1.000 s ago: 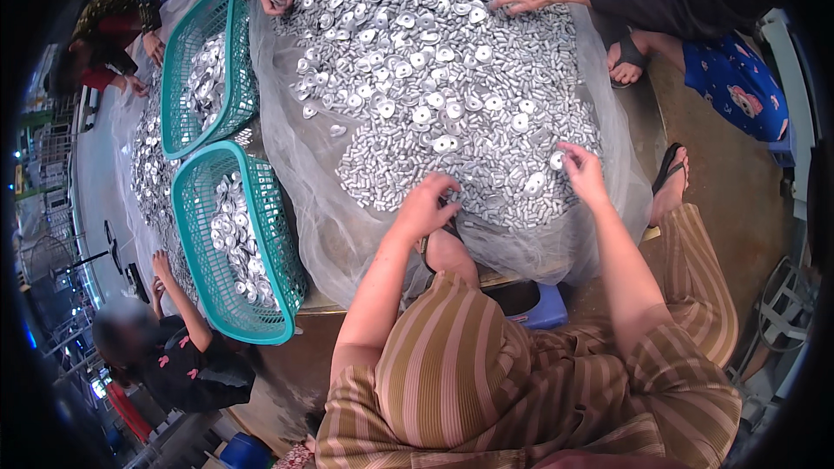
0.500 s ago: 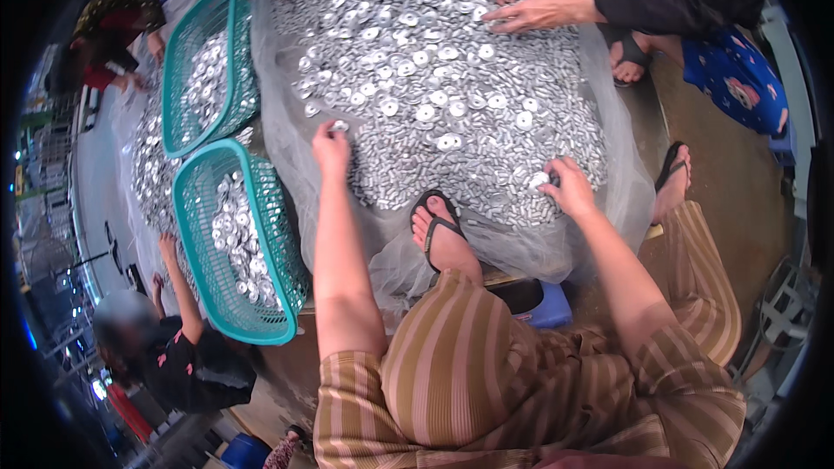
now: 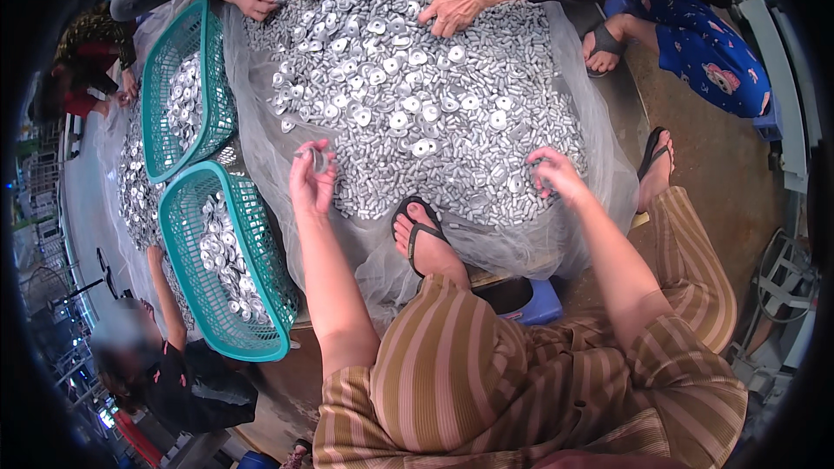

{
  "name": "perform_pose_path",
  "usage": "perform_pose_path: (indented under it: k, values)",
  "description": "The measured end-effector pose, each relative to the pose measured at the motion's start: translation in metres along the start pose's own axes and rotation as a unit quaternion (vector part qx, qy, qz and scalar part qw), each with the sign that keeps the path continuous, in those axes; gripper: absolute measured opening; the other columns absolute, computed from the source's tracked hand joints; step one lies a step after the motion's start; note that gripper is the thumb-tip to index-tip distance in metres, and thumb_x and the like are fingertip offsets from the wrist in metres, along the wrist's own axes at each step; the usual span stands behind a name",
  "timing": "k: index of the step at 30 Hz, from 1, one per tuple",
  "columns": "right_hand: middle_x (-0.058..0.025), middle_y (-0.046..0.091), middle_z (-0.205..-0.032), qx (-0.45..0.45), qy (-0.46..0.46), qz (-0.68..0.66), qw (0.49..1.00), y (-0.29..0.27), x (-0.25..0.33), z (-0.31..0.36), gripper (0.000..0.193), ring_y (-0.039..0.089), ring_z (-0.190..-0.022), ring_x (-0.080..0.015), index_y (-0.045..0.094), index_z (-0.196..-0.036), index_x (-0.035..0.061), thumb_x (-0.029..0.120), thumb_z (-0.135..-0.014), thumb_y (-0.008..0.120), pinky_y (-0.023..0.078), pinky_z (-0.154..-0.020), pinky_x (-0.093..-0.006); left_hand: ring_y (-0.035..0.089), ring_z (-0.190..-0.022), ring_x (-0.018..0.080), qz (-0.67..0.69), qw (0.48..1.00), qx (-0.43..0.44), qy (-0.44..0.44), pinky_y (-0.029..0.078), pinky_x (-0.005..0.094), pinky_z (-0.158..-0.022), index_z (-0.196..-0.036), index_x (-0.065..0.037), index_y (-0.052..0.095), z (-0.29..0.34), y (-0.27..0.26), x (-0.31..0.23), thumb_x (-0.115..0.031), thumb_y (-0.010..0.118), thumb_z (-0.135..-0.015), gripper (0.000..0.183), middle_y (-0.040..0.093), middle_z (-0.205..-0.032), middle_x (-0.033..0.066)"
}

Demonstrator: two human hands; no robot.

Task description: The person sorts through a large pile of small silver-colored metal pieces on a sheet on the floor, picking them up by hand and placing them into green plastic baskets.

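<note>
My left hand [image 3: 313, 181] is raised at the near left edge of the pile, its fingers closed around a round metal piece [image 3: 318, 159] that shows as a grey curved edge. Over the pile's near right side, my right hand [image 3: 559, 177] has its fingers curled together; what they hold, if anything, I cannot make out. Spread between and beyond both hands is a heap of small silvery metal slugs [image 3: 486, 169]. Shiny round pieces with a centre hole [image 3: 411, 104] lie scattered on top, mostly toward the middle.
A translucent sheet [image 3: 608, 152] lies under the pile. Two teal baskets [image 3: 228, 349] holding round pieces stand at the left. Co-workers' hands [image 3: 460, 4] work at the far side; more people are at the left. My sandalled foot [image 3: 426, 243] rests at the near edge.
My left hand has turned and moved slightly down-left with its round piece. The pale round piece seen at my right fingertips no longer shows there. The co-workers' hands have shifted over the far side.
</note>
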State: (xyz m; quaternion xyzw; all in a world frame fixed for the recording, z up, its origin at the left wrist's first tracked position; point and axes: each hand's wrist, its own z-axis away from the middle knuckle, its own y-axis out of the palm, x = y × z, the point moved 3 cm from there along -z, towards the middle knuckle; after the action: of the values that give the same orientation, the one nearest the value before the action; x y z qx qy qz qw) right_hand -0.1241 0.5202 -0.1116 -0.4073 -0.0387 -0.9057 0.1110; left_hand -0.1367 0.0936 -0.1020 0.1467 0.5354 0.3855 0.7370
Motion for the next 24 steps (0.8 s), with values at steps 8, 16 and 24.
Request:
perform_pose_path:
  k: [8, 16, 24]
  values:
    - [-0.0069, 0.048, -0.062, -0.066, -0.177, 0.360, 0.914, 0.024, -0.013, -0.002, 0.025, 0.051, -0.064, -0.0196, 0.048, -0.069, 0.0064, 0.014, -0.059, 0.070, 0.041, -0.059, -0.0323, 0.057, -0.062, 0.0168, -0.583, 0.783, 0.211, 0.060, 0.046, 0.0279, -0.063, -0.078, -0.006, 0.067, 0.045, 0.086, 0.099, -0.015, 0.071, -0.065, 0.016, 0.062, -0.072, 0.0064]
    - [-0.0093, 0.054, -0.068, -0.092, -0.230, 0.340, 0.907, 0.042, 0.010, -0.003, 0.017, 0.054, -0.065, -0.0247, 0.051, -0.080, 0.0081, 0.011, -0.068, 0.063, 0.044, -0.058, -0.0339, 0.057, -0.069, 0.0273, -0.702, 0.645, 0.268, 0.140, 0.046, 0.0352, -0.062, -0.073, -0.007, 0.053, 0.083, 0.113, 0.153, -0.010, 0.065, -0.064, 0.015, 0.055, -0.073, 0.0073]
    - [-0.0090, 0.054, -0.080, -0.130, -0.263, 0.491, 0.820, 0.045, 0.001, 0.003, 0.022, 0.053, -0.082, -0.0284, 0.053, -0.081, 0.0084, 0.013, -0.066, 0.068, 0.045, -0.069, -0.0373, 0.059, -0.072, 0.0331, -0.752, 0.631, 0.161, 0.103, 0.047, 0.0403, -0.063, -0.091, -0.007, 0.053, 0.050, 0.106, 0.128, -0.006, 0.055, -0.071, 0.020, 0.058, -0.085, 0.0151]
